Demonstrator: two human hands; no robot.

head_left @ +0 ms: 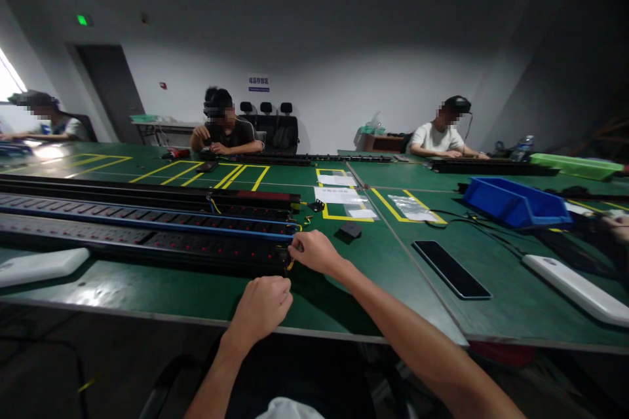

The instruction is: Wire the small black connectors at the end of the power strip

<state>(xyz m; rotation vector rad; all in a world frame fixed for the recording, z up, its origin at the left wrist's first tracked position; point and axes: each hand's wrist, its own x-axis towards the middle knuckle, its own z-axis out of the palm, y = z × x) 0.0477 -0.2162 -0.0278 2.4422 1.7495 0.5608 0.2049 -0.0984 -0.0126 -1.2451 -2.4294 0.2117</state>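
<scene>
Long black power strips with red-marked sockets [196, 244] lie side by side across the green table, one with a blue edge. My right hand [314, 251] is at the right end of the nearest strip, fingers curled in a pinch around a short yellow wire [290, 265]. Just below that end, my left hand [265, 301] is closed near the table's front edge; whatever its fingers hold, if anything, is hidden. A small black end piece [349, 230] lies to the right of the strips.
To the right are a phone [452, 268], a white case [577, 288], cables and a blue bin [514, 201]. Another white case [44, 266] lies at the left front. Papers [339, 195] lie mid-table. Several people sit around the table.
</scene>
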